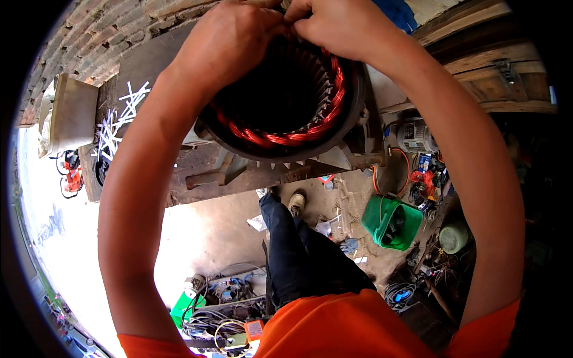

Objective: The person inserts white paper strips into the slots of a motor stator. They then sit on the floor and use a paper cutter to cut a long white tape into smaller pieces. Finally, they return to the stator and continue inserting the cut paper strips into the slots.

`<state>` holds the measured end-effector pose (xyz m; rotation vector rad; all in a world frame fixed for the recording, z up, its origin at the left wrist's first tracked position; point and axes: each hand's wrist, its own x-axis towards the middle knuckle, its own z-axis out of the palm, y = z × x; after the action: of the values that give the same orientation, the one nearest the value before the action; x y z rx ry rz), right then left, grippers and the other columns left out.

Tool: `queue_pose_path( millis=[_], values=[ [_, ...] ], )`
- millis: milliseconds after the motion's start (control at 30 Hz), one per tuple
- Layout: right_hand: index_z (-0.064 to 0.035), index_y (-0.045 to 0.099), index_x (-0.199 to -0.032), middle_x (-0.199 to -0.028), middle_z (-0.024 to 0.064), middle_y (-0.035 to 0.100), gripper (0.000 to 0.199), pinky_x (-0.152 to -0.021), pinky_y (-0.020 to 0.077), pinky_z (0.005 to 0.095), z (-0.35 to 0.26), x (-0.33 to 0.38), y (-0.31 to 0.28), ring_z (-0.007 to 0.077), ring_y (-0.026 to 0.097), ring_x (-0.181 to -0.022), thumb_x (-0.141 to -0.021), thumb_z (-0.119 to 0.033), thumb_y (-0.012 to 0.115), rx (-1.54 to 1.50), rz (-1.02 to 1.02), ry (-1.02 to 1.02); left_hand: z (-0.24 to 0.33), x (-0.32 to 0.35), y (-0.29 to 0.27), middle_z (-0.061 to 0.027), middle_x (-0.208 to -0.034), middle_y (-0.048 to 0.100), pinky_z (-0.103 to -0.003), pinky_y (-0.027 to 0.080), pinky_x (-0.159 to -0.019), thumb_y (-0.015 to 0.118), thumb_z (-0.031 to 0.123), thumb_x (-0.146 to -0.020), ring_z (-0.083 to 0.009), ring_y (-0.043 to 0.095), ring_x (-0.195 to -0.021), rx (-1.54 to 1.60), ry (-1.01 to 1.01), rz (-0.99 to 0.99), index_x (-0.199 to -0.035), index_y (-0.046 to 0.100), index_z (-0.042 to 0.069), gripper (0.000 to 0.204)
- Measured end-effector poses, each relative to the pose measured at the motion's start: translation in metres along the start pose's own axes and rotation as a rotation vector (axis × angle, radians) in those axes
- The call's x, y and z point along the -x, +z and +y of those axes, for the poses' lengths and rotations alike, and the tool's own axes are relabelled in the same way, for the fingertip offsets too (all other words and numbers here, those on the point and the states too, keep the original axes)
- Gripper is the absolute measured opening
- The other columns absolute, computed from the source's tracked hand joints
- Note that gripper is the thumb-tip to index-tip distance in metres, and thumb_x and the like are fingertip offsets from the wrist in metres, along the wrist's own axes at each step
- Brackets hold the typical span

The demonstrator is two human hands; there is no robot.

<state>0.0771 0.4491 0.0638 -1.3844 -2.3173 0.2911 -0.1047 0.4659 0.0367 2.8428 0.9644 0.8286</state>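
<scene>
A motor stator (286,156) with a dark round metal housing stands on the workbench in front of me. Bundles of red enamelled copper wire, its windings (280,138), run around the slotted bore. At the stator's far rim, my left hand (230,39) is closed with its fingers curled down over the winding. Close against it, my right hand (334,24) pinches thumb and forefinger together at the same spot. What the fingertips hold is hidden behind the hands and partly cut off by the top edge of the view.
White strips (122,119) lie scattered on the wooden workbench (209,194) to the left, beside a beige bin (74,113). On the floor at right are a green bucket (382,221), a grey motor (416,136) and tangled cables. More cables (209,322) lie at lower left.
</scene>
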Motion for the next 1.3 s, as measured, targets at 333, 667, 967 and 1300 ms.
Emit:
queue_pose_path(
  millis=[333,667,967,1300],
  values=[
    [-0.0061,0.073,-0.097,-0.088,0.0136,0.071,0.03,-0.078,0.0535,0.0364,0.012,0.006,-0.011,0.0255,0.068,-0.083,-0.07,-0.019,0.077,-0.154,-0.051,0.101,-0.013,0.008,0.006,-0.0162,-0.099,0.068,-0.044,0.051,-0.08,0.06,0.007,-0.084,-0.0376,0.063,-0.087,0.086,0.051,0.109,-0.096,0.068,0.004,0.015],
    [-0.005,0.073,-0.089,-0.085,0.0112,0.062,0.016,-0.075,0.0494,0.0382,0.01,0.02,0.013,0.0287,0.062,-0.083,-0.075,-0.012,0.069,0.0,0.133,-0.099,-0.005,0.006,0.0,-0.0166,-0.112,0.065,-0.042,0.05,-0.077,0.06,-0.001,-0.077,-0.0369,0.06,-0.084,0.066,0.077,0.011,-0.09,0.065,0.003,0.015],
    [-0.0061,0.073,-0.093,-0.09,0.0118,0.063,0.021,-0.081,0.0492,0.0407,0.005,0.012,0.0,0.0317,0.062,-0.088,-0.078,-0.02,0.07,-0.088,0.022,0.044,-0.013,-0.003,-0.019,-0.0173,-0.123,0.061,-0.042,0.051,-0.082,0.06,-0.001,-0.079,-0.0376,0.062,-0.096,0.195,0.045,-0.156,-0.091,0.064,0.004,0.014],
    [-0.008,0.067,-0.072,-0.085,0.0063,0.061,0.012,-0.069,0.0532,0.0416,-0.009,0.024,0.011,0.0273,0.066,-0.083,-0.078,-0.012,0.057,0.183,-0.06,-0.108,-0.004,-0.003,-0.021,-0.0133,-0.131,0.057,-0.038,0.051,-0.08,0.058,0.0,-0.076,-0.0307,0.062,-0.089,0.027,0.089,-0.241,-0.09,0.062,0.006,0.015]
  ],
)
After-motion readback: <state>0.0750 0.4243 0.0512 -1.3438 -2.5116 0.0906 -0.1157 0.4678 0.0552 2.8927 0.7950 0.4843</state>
